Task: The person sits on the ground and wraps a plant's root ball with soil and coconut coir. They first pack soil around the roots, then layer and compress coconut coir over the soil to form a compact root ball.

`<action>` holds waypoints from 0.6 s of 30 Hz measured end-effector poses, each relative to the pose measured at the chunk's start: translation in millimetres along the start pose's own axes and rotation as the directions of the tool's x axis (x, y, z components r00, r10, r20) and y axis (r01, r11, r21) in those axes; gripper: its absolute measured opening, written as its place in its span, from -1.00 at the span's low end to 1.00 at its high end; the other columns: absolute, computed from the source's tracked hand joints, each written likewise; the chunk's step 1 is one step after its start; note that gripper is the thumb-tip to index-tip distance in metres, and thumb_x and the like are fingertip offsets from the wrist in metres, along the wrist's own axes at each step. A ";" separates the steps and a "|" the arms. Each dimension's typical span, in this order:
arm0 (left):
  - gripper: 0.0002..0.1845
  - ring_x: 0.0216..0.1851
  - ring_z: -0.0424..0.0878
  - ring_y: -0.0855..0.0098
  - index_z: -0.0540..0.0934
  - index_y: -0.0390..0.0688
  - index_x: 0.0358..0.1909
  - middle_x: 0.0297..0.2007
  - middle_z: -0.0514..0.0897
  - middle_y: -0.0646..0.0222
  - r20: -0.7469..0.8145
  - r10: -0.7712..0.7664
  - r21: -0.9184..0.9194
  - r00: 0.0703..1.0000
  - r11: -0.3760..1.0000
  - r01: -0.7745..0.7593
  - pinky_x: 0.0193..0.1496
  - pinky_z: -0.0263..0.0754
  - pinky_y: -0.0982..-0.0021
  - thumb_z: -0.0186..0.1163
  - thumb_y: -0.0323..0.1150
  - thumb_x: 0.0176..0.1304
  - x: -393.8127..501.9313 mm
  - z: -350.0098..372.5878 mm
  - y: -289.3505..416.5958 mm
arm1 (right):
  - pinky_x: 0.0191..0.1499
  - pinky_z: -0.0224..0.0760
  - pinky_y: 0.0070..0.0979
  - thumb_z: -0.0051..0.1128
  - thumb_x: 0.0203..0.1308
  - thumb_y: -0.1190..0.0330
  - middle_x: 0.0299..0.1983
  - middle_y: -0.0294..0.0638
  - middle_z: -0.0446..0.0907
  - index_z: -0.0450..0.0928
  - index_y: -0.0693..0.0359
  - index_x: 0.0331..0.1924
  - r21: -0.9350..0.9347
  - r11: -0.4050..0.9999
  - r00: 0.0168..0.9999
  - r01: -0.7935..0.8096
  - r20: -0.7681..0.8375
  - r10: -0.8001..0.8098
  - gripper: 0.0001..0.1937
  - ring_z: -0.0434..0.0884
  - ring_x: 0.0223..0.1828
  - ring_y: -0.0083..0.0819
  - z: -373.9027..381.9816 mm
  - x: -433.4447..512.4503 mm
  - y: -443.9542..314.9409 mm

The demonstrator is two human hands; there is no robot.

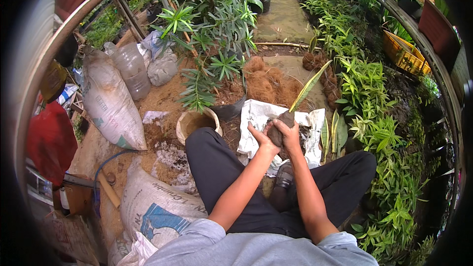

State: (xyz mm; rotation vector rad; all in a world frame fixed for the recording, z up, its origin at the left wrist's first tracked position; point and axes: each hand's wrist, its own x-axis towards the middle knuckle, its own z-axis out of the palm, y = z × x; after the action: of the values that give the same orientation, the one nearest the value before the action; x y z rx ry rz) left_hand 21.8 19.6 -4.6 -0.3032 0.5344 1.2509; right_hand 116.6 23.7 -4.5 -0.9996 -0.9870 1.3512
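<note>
Both my hands are around a moulded clump of dark, wet soil (274,136) over a white plastic sack. One upright variegated snake plant leaf (309,88), green with yellow edges, rises from the clump's top and leans right. My left hand (263,139) cups the clump from the left and below, thumb raised away from it. Against its right side presses my right hand (290,133), thumb across the front. Beneath, the spread white sack (248,120) carries loose dark soil (305,135), partly hidden by my arms. Cut snake plant leaves (339,135) lie just right of the sack.
Brown coconut fibre (271,85) is heaped beyond the sack. A round tub of murky water (199,122) stands by my left knee. Full woven sacks (111,99) and a clear plastic jug (132,70) are left. Leafy plants (369,118) line the right side; fibre-wrapped root balls (314,61) sit beside them.
</note>
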 end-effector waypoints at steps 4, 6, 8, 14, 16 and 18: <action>0.18 0.27 0.43 0.15 0.26 -0.18 0.42 0.26 0.47 0.15 0.226 0.122 -0.091 0.966 0.990 -0.104 0.36 0.28 0.06 -0.11 0.63 0.01 -12.8 0.1 -1.4 | 0.07 0.45 -0.48 0.30 0.21 0.26 -0.14 -0.25 0.64 0.53 0.31 0.04 0.028 0.994 0.994 0.104 0.013 -0.104 -0.60 0.61 -0.08 -0.47 4.0 -3.1 -34.8; 0.14 0.26 0.44 0.16 0.23 -0.20 0.42 0.24 0.48 0.17 0.255 0.109 -0.032 0.961 0.994 -0.104 0.36 0.29 0.10 -0.07 0.58 0.06 -10.8 2.8 -3.7 | 0.13 0.46 -0.43 0.30 0.22 0.17 -0.08 -0.15 0.66 0.49 0.35 0.10 0.101 0.982 0.986 0.163 0.015 -0.165 -0.51 0.64 -0.04 -0.40 -8.9 5.1 -33.4; -0.02 0.22 0.49 0.23 0.32 -0.23 0.35 0.15 0.55 0.23 0.292 0.086 0.028 0.952 0.995 -0.098 0.33 0.33 0.18 -0.11 0.47 0.24 2.1 -6.3 -7.4 | 0.11 0.48 -0.40 0.30 0.22 0.13 -0.11 -0.10 0.67 0.49 0.36 0.05 0.102 0.968 0.973 0.229 0.016 -0.231 -0.51 0.66 -0.06 -0.37 -4.6 3.0 -45.8; -0.36 0.02 0.61 0.36 0.55 -0.19 0.05 -0.02 0.65 0.29 0.243 0.137 0.290 0.960 0.934 -0.207 0.13 0.47 0.28 -0.13 0.21 0.45 43.4 -36.9 -19.1 | -0.36 0.44 -0.51 0.21 0.35 0.22 -0.61 -0.29 0.55 0.55 0.27 -0.52 -0.098 0.984 0.936 0.149 -0.307 -0.173 -0.65 0.56 -0.55 -0.50 13.3 -3.5 -40.2; -0.44 -0.04 0.64 0.36 0.59 -0.16 -0.04 -0.08 0.68 0.31 0.244 0.127 0.302 0.961 0.932 -0.200 0.06 0.53 0.28 -0.08 0.16 0.46 44.9 -39.5 -17.8 | -0.34 0.45 -0.52 0.21 0.35 0.21 -0.59 -0.28 0.57 0.55 0.28 -0.50 -0.133 0.979 0.928 0.154 -0.320 -0.189 -0.65 0.58 -0.53 -0.50 13.8 -4.2 -40.9; -0.46 -0.02 0.64 0.35 0.61 -0.13 -0.07 -0.06 0.68 0.33 0.219 0.124 0.336 0.968 0.921 -0.195 0.05 0.54 0.26 -0.10 0.14 0.47 44.9 -35.8 -16.9 | -0.31 0.46 -0.52 0.22 0.34 0.21 -0.56 -0.26 0.60 0.57 0.29 -0.48 -0.157 0.981 0.934 0.116 -0.319 -0.161 -0.67 0.60 -0.50 -0.49 13.8 -3.8 -42.6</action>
State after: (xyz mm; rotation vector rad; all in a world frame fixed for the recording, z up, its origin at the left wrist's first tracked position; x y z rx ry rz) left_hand 39.8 33.4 -60.1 0.1711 0.6144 1.2973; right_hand 115.7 20.7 40.4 -1.1919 -0.8830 0.9691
